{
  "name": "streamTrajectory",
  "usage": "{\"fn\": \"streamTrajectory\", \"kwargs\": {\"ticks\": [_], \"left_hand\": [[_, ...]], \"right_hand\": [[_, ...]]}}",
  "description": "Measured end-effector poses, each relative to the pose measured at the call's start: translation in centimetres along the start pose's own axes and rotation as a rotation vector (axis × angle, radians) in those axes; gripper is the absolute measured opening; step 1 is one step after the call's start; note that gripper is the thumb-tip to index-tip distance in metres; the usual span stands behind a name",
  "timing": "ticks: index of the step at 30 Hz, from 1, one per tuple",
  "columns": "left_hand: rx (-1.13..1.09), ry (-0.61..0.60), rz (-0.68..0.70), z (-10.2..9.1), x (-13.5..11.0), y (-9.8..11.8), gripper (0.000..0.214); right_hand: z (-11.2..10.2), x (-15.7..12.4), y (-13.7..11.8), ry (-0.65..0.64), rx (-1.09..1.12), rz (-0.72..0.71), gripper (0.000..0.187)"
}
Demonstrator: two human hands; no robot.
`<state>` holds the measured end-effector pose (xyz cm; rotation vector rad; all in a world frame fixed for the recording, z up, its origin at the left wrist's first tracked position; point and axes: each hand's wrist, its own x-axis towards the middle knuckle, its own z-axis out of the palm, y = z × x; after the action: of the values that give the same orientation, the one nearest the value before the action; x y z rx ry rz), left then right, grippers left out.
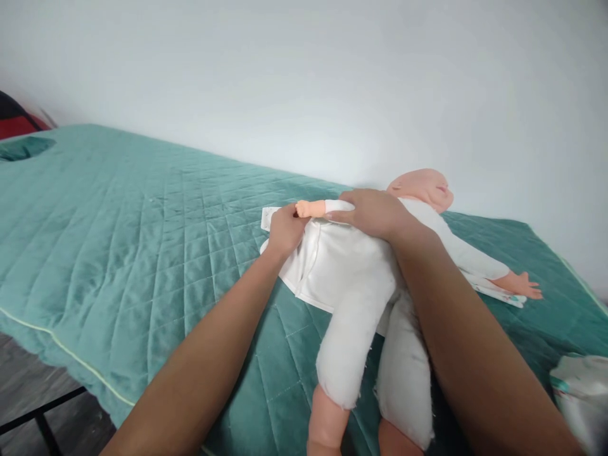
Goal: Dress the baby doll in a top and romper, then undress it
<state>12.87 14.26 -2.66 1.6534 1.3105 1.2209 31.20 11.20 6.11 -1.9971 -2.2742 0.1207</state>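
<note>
A baby doll (361,294) with a white cloth body lies on its back, its head to the right, its legs toward me. White baby clothing (311,269) is spread beneath it and out to its left. My left hand (287,229) is closed on the edge of this clothing, right beside the doll's small fist; the fingertips are partly hidden. Across the doll's upper body, my right hand (373,212) grips the doll's arm (339,206), thumb on the near side. The doll's other arm (482,256) stretches out to the right, fingers spread.
A green quilted bedspread (156,215) covers the bed, which stands against a white wall (266,82). White patterned cloth (582,396) lies at the lower right. A black metal frame (42,415) shows by the bed's near edge, and something red and black (19,120) at the far left.
</note>
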Motion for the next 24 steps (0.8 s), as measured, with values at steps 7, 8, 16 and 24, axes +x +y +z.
{"fn": "streamTrajectory", "kwargs": {"ticks": [7, 8, 16, 24], "left_hand": [[-0.129, 0.030, -0.064, 0.1, 0.3, -0.4, 0.014], [-0.141, 0.043, -0.074, 0.1, 0.3, -0.4, 0.014], [-0.039, 0.008, 0.038, 0.0, -0.5, 0.5, 0.016], [0.163, -0.097, 0.288, 0.7, -0.9, 0.0, 0.017]], "right_hand": [[-0.5, -0.2, 0.5, -0.049, -0.110, 0.112, 0.048], [-0.5, -0.2, 0.4, -0.049, -0.115, 0.117, 0.048], [-0.1, -0.2, 0.0, -0.076, -0.159, 0.110, 0.040], [1.0, 0.4, -0.6, -0.049, -0.177, 0.049, 0.044]]}}
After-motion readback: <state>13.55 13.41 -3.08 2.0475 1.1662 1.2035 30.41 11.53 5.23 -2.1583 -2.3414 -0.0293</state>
